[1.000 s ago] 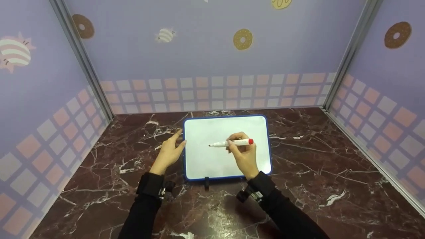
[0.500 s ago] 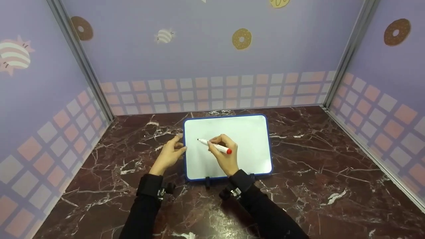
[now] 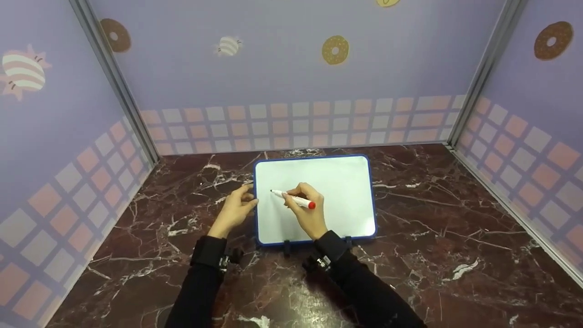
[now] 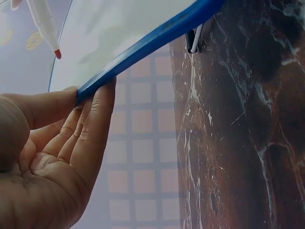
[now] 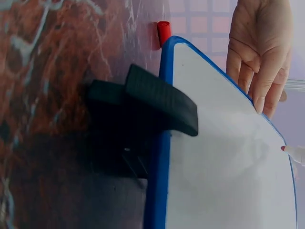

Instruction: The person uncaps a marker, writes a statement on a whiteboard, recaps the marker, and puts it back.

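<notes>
The right hand (image 3: 310,212) has its grip closed round a white marker (image 3: 303,202), pinching it between thumb and fingers, nearer the writing tip than the red end. The tip projects past the fingertips towards the upper left part of a blue-framed whiteboard (image 3: 344,200); whether it touches the surface I cannot tell. The red end slants back towards the lower right, in front of the palm. The left hand (image 3: 232,212) grasps the board's left edge about midway up, thumb on the front and fingers behind. The whiteboard's lower edge sits in black stand feet (image 5: 159,102) on the marbled worktop (image 3: 432,228), and a red cap (image 5: 163,32) shows just beside its lower left corner.
</notes>
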